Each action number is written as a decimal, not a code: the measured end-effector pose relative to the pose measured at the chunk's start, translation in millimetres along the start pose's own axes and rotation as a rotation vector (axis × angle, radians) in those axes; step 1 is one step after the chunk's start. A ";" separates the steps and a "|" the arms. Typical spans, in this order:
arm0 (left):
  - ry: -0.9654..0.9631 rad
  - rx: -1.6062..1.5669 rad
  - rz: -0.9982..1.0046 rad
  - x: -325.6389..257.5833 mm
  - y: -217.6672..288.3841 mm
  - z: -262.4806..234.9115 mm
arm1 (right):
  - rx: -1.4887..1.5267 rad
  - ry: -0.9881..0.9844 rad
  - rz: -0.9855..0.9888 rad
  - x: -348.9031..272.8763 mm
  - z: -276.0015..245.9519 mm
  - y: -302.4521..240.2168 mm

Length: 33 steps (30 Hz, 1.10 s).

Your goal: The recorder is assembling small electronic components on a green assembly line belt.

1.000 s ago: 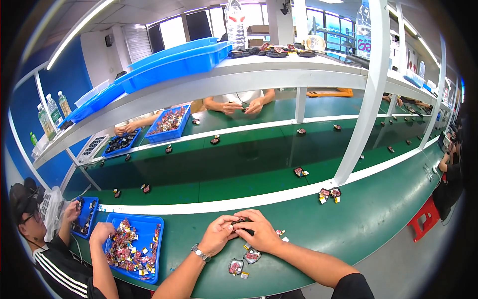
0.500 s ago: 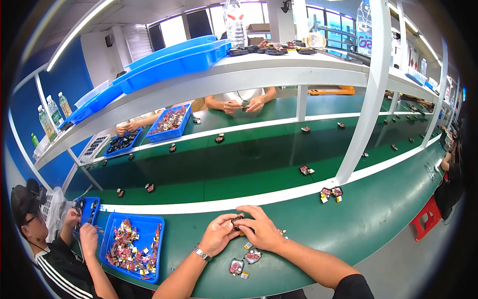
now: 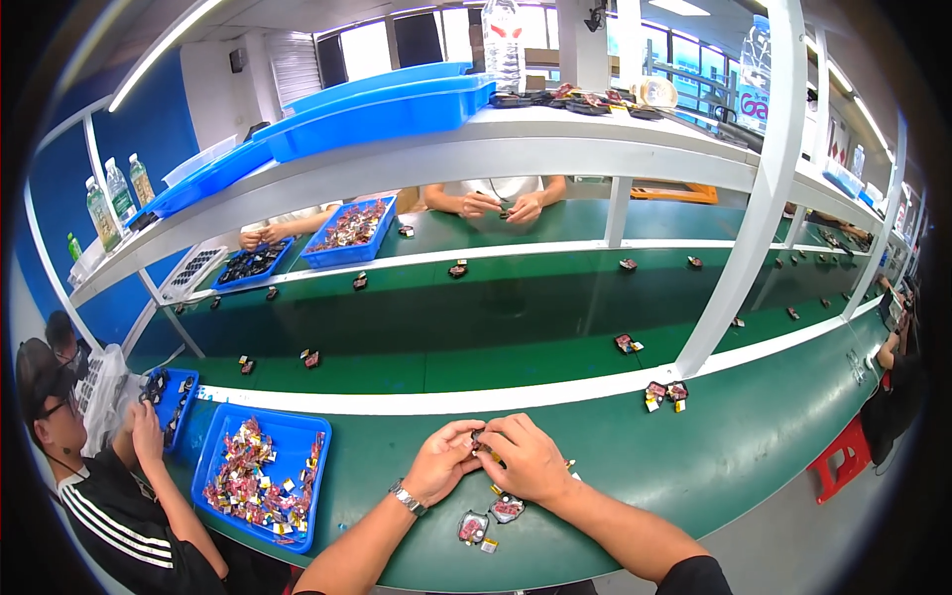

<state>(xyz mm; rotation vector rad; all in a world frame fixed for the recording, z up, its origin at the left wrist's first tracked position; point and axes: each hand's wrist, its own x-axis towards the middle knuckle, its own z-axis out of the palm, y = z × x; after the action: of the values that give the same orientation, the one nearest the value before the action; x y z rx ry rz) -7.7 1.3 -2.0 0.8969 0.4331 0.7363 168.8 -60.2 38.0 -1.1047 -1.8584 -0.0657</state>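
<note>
Between my fingertips sits a small black-cased electronic unit [image 3: 478, 443], mostly covered by the fingers. My left hand [image 3: 441, 466] pinches it from the left. My right hand [image 3: 524, 460] has its fingers curled over the other side, so both hands are closed on it. Just below them on the green bench lie one dark-rimmed unit with a red inside [image 3: 473, 528] and another unit [image 3: 507, 509] partly under my right hand. A small yellow-and-white piece [image 3: 489, 545] lies by the first one. More small parts show past my right wrist.
Left of my forearm stands a blue tray [image 3: 324, 486] with many red wired parts. Beyond a white rail [image 3: 397, 404], a green belt [image 3: 476, 332] carries scattered units. Two units [image 3: 664, 397] lie near a white post [image 3: 739, 228]. A co-worker [image 3: 109, 496] sits at the left; others sit across.
The view has shifted slightly. My right fingers have curled down closer over the unit, while my left hand keeps its grip. The co-worker at the left has brought both hands together, lower.
</note>
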 end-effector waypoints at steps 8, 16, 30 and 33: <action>0.058 0.022 -0.026 1.3 1.5 8.0 | -0.114 0.004 -0.036 -3.0 6.3 4.7; 0.060 0.042 -0.018 1.3 -1.9 4.5 | -0.199 0.022 -0.075 -3.5 9.9 0.3; 0.075 0.024 -0.022 1.2 0.8 7.5 | -0.165 0.048 -0.054 -3.9 8.5 8.0; 0.077 0.018 -0.028 2.0 1.7 7.7 | -0.134 0.054 -0.060 -3.7 10.4 11.2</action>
<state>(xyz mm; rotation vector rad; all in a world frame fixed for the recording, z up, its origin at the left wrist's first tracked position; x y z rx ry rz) -2.2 -0.8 3.7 0.8796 0.5203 0.7441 170.1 -51.1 25.2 -1.1270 -1.8604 -0.2547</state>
